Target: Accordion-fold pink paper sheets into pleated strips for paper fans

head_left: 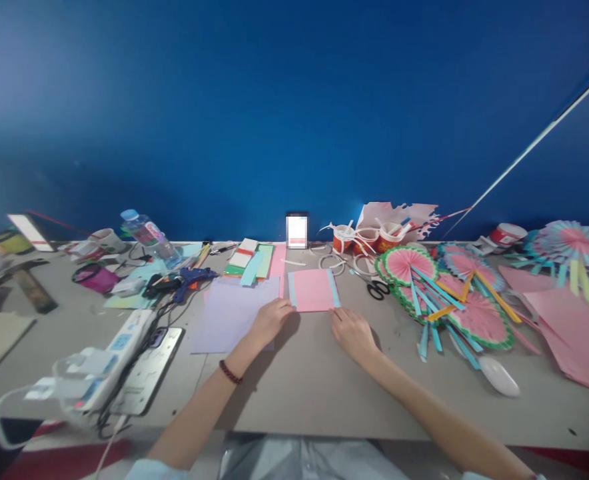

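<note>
A pink paper sheet (pixel 313 289) with light-blue strips along its left and right edges lies flat on the grey table (pixel 304 380). My left hand (pixel 270 319) rests at its near left corner, fingers curled onto the edge. My right hand (pixel 352 331) sits at the near right corner, fingertips touching the blue strip. A pale lilac sheet (pixel 229 313) lies under my left hand. A dark red bead bracelet (pixel 230 372) is on my left wrist.
Pink-and-green paper fans with blue and yellow strips (pixel 444 300) lie right, beside black scissors (pixel 377 289) and paper cups (pixel 367 239). A power strip (pixel 107 360), a phone (pixel 149 370), a blue glue gun (pixel 187 279), a water bottle (pixel 149 237) and stacked coloured papers (pixel 254 260) lie left. A blue wall rises behind.
</note>
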Motion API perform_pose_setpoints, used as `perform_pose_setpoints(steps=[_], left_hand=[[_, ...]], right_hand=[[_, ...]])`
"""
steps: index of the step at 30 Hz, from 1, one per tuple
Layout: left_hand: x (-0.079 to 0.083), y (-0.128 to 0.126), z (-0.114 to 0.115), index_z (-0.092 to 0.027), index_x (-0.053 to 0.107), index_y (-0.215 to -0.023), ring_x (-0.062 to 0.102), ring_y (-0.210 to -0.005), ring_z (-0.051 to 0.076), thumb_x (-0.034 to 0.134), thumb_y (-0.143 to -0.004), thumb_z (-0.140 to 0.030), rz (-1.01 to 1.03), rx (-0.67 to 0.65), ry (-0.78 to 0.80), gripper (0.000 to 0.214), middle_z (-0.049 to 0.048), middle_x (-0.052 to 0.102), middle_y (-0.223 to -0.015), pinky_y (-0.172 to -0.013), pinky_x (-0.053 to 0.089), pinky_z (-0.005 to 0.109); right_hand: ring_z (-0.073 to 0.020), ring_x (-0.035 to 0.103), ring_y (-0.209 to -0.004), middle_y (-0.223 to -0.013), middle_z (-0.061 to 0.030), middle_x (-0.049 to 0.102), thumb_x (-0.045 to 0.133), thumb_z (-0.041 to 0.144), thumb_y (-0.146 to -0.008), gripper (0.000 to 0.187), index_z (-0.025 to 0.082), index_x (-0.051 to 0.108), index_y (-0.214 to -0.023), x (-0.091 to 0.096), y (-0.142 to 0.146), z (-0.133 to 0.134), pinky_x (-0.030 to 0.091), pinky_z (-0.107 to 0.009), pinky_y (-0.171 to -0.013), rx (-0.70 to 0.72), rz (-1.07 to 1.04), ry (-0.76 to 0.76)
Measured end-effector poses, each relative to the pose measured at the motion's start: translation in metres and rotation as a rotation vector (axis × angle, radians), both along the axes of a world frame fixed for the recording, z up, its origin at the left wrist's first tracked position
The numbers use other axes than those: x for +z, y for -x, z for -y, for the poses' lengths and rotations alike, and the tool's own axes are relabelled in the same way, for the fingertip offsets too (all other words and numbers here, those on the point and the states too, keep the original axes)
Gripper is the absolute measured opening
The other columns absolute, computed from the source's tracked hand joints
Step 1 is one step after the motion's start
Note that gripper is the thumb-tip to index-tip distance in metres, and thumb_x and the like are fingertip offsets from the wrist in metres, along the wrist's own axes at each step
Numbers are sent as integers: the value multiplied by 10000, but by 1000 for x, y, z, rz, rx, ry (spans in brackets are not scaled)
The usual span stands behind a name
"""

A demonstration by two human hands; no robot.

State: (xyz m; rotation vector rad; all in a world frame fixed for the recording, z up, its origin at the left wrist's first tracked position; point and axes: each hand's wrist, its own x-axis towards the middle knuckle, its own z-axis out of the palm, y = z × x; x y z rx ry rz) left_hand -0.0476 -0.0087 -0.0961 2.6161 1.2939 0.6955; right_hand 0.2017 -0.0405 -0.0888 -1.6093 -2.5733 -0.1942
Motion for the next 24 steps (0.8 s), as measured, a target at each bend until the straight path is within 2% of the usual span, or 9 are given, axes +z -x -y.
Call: perform_pose_setpoints(steps=[12, 21, 24], left_hand=[[-6, -6, 2, -162, 619, -834, 580, -822, 163, 426, -883, -75, -107, 2, -88, 218, 52, 640, -844, -738, 486, 282], [1, -8, 7, -161, 599, -866, 561, -835, 175, 412, -887, -61, -200, 1, -99, 213, 59, 615, -890, -730, 478, 295], [1, -14, 15, -157, 592, -913, 555, -889, 195, 422, -848, -25, -238, 50, -118, 225, 73, 599, -954, -774, 475, 334]], right_hand=[[-205, 595, -913, -1025, -106, 649, 508, 118, -848, 314, 119, 573, -1155, 1, 0, 1, 454, -309, -775, 11, 18, 7], [-214, 599, -941, -1050, -122, 646, 498, 116, -848, 340, 120, 564, -1181, -1, 0, 2, 476, -319, -787, 2, 24, 10], [-223, 609, -933, -1057, -132, 647, 499, 101, -838, 356, 109, 562, -1188, -3, 0, 3, 490, -324, -755, 6, 32, -5]])
